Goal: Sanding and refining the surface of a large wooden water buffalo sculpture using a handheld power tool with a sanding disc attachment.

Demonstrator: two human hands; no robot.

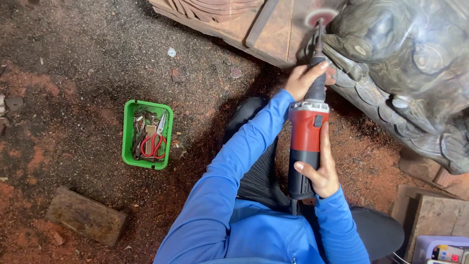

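Grinder (307,146), red and black body, lies lengthwise over the person's lap, its spinning pink disc (320,17) blurred against the dark carved wood (391,54). Right hand (320,171) wraps closed around the rear body; left hand (303,80) curls shut round the grey neck just behind the shaft. Green tray (128,132) with red scissors (154,142) sits well apart on dusty ground.

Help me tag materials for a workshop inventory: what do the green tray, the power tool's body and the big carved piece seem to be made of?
Green tray: looks like moulded plastic, with a bright, even colour and thin smooth walls.
Power tool: the body seems to be red and dark plastic, and the neck looks like grey metal.
Carved piece: apparently wood, with knots and swirling grain on a dusty grey-brown surface.
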